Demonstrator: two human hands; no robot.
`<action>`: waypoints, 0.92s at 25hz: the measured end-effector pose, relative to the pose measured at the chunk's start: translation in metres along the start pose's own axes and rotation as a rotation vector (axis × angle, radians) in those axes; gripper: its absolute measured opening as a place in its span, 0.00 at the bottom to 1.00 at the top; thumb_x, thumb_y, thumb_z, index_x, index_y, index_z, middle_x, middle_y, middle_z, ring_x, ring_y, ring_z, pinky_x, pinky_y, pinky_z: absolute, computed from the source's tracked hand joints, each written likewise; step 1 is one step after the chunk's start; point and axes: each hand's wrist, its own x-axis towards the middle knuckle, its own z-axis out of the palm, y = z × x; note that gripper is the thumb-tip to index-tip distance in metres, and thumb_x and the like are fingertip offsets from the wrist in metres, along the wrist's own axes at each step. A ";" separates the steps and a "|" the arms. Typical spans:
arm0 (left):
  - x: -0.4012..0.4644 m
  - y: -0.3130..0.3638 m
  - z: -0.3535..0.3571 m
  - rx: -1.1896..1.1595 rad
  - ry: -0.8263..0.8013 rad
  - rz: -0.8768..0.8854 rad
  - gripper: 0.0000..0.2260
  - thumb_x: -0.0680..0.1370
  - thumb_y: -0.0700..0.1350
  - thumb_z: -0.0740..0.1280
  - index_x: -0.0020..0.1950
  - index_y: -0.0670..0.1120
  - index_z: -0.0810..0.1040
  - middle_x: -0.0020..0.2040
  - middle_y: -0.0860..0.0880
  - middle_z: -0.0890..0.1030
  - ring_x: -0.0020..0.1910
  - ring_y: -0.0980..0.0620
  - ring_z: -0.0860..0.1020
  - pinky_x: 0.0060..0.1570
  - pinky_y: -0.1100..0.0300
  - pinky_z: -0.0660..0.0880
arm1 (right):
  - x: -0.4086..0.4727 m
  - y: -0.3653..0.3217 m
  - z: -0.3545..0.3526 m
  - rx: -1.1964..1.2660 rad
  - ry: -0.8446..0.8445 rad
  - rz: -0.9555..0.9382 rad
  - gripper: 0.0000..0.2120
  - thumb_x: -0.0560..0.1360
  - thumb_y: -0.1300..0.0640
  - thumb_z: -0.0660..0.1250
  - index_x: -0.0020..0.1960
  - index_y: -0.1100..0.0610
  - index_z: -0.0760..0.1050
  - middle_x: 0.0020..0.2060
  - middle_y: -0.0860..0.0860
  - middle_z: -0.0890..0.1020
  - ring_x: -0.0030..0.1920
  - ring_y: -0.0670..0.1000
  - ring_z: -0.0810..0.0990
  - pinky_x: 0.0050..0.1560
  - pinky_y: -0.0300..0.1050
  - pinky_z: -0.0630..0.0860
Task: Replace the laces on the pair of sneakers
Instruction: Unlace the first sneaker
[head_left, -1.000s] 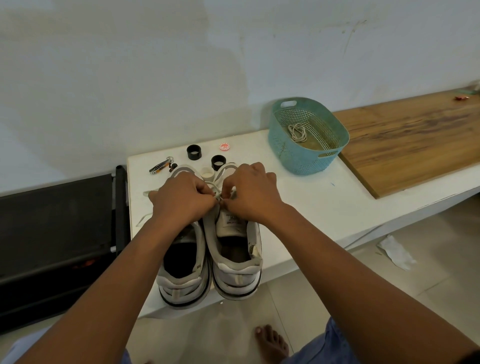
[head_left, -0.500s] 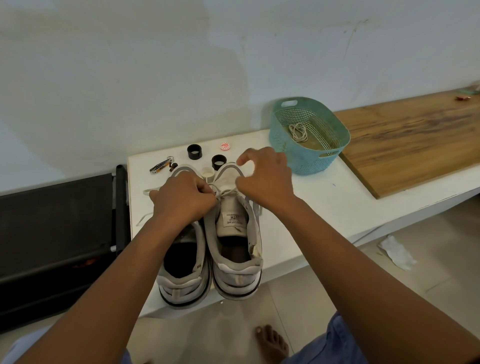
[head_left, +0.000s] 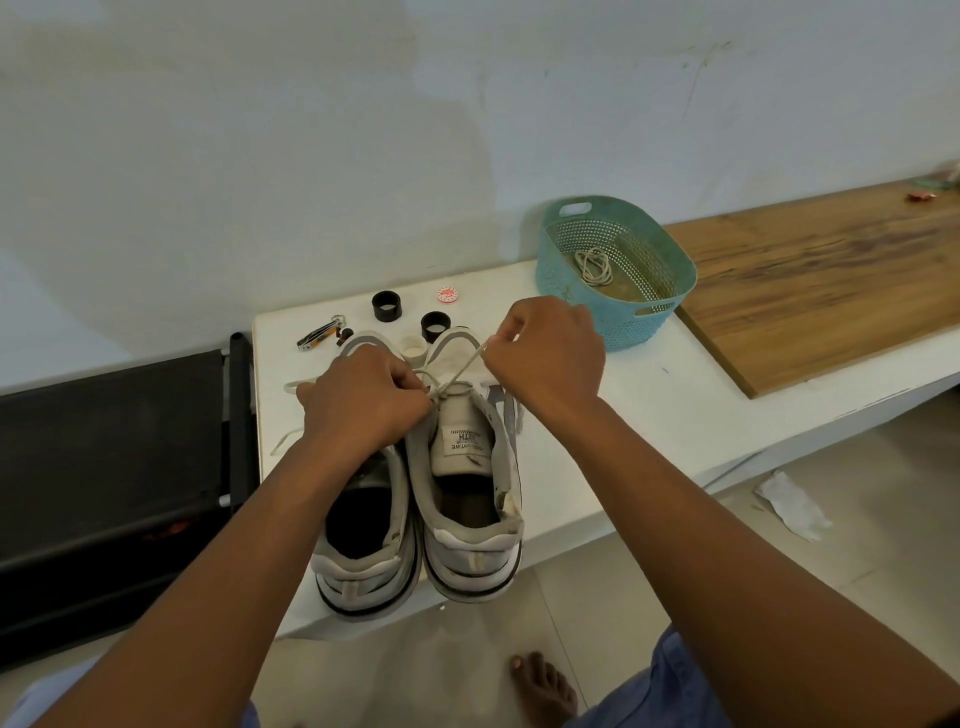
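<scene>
From the head camera, two sneakers are seen side by side on the white table (head_left: 597, 415), heels at its near edge. The right sneaker (head_left: 467, 483) has its tongue raised, and a pale lace (head_left: 464, 368) is stretched from the top of the tongue up to the right hand (head_left: 545, 358), where it is pinched between curled fingers. The left hand (head_left: 363, 405) is closed over the front of the left sneaker (head_left: 363, 545) and the lace is gripped at the crossing point beside the tongue. A loose lace end (head_left: 283, 444) is laid on the table to the left. A teal basket (head_left: 670, 280) with a coiled lace (head_left: 595, 267) inside is set behind the right hand, beside a wooden board (head_left: 831, 280).
</scene>
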 end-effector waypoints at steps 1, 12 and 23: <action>0.000 0.000 0.000 -0.003 -0.001 -0.001 0.02 0.72 0.48 0.73 0.41 0.55 0.86 0.43 0.56 0.84 0.45 0.53 0.75 0.54 0.51 0.69 | 0.000 0.001 0.001 0.001 -0.065 -0.012 0.07 0.69 0.52 0.68 0.45 0.48 0.82 0.46 0.46 0.82 0.55 0.54 0.76 0.54 0.52 0.76; -0.003 0.003 -0.004 -0.053 -0.055 -0.015 0.02 0.67 0.51 0.72 0.35 0.57 0.84 0.38 0.57 0.83 0.46 0.49 0.81 0.55 0.47 0.79 | -0.011 -0.008 0.010 -0.137 -0.116 -0.244 0.05 0.71 0.54 0.70 0.44 0.49 0.84 0.48 0.49 0.80 0.56 0.55 0.74 0.51 0.50 0.71; -0.009 0.006 0.003 -0.071 0.036 0.103 0.12 0.64 0.51 0.67 0.46 0.58 0.83 0.40 0.58 0.81 0.47 0.52 0.79 0.53 0.52 0.74 | 0.010 0.013 -0.005 -0.166 -0.311 0.033 0.20 0.70 0.48 0.70 0.59 0.54 0.76 0.56 0.54 0.77 0.59 0.58 0.76 0.52 0.50 0.75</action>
